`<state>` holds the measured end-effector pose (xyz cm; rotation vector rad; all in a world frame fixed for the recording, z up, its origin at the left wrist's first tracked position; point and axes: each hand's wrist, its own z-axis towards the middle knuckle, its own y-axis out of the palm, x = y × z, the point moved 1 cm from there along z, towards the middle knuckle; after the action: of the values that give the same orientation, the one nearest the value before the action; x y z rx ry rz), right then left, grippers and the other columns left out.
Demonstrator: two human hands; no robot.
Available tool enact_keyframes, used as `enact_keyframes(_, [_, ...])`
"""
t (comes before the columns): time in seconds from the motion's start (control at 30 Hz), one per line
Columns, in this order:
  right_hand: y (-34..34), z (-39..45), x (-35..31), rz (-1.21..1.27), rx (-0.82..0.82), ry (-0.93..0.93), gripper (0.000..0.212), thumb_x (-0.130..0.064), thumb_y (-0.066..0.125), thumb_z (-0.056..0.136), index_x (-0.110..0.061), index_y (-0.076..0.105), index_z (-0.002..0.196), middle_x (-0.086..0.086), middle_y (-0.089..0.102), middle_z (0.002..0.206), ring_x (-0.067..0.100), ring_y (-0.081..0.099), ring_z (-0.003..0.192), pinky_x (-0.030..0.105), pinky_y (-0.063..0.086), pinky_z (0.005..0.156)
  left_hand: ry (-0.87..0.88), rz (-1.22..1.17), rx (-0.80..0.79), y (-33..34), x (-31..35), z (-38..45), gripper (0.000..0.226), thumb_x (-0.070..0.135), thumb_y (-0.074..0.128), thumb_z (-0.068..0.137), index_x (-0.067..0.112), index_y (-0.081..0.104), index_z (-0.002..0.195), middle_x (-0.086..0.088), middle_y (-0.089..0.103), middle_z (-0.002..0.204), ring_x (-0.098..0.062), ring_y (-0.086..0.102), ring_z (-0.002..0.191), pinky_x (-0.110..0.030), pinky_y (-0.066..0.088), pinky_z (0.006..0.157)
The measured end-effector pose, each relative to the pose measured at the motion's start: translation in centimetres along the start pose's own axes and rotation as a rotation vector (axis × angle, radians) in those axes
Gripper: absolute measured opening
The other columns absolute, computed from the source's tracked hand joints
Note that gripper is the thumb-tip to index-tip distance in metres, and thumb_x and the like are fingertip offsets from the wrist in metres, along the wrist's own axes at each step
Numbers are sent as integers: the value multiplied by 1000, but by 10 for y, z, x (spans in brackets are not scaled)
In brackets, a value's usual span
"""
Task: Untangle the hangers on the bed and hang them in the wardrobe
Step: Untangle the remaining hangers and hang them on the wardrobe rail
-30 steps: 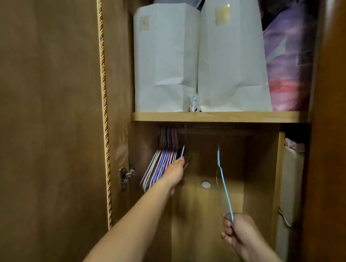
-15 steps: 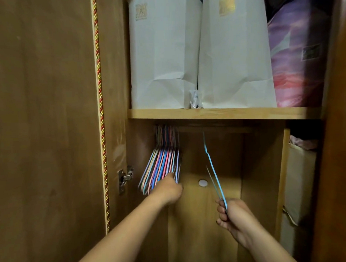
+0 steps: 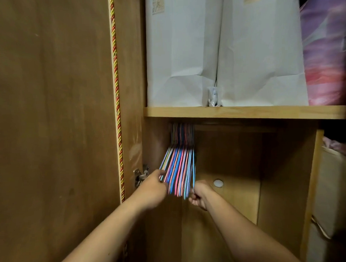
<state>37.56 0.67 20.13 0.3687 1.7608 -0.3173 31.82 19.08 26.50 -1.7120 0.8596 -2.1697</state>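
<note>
Hangers hang bunched under the shelf, between both hands. Left hand touches their left edge, grip unclear. Right hand pinches the blue hanger at the bunch's right side

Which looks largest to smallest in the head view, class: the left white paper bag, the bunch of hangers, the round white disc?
1. Left white paper bag
2. Bunch of hangers, nearer the camera but plainly smaller
3. Round white disc
</note>
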Motion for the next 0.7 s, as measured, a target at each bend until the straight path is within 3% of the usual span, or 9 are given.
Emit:
enact_keyframes(0.13, [8, 2, 5, -33, -30, 13, 28, -13, 39, 97, -12, 64, 86, 0, 51, 57, 8, 40, 44, 24, 50, 56, -30, 19, -10, -3, -4, -7, 44, 24, 53, 100, 27, 43, 142, 1, 66, 104, -8, 60, 67, -20, 45, 52])
enact_keyframes(0.27, [-4, -5, 19, 66, 14, 36, 25, -37, 37, 104, -21, 54, 113, 3, 59, 86, 15, 55, 61, 32, 57, 62, -77, -7, -17, -2, -9, -15, 39, 22, 53, 100, 26, 46, 138, -2, 68, 102, -11, 60, 69, -24, 47, 58])
enact_keyframes(0.33, [-7, -9, 36, 91, 113, 42, 23, -29, 37, 102, -18, 55, 112, 7, 59, 91, 18, 53, 61, 30, 53, 56, -124, -46, -3, 0, -16, -22, 33, 21, 52, 101, 28, 49, 133, -2, 67, 97, -15, 62, 73, -29, 51, 64])
enact_keyframes(0.4, [-2, -17, 64, 52, 127, 67, 23, -15, 38, 96, -12, 59, 103, 9, 55, 80, 18, 48, 55, 26, 46, 52, -197, -90, 26, 5, -29, -37, 26, 19, 52, 101, 28, 54, 125, 0, 68, 93, -17, 65, 77, -35, 57, 71])
enact_keyframes(0.57, [44, -84, 126, -160, -253, 158, 16, -13, 43, 96, -13, 56, 86, 5, 43, 69, 14, 37, 53, 22, 39, 52, -366, -237, 159, 26, -83, -111, 17, 10, 52, 97, 17, 63, 108, -8, 66, 92, -20, 62, 73, -32, 49, 59])
enact_keyframes(0.7, [84, -160, 174, -365, -575, 124, 12, -22, 54, 93, -15, 58, 102, 3, 47, 69, 14, 40, 51, 22, 41, 48, -526, -345, 369, 46, -119, -211, 12, 7, 52, 99, 12, 62, 103, -10, 64, 90, -20, 59, 68, -24, 46, 53])
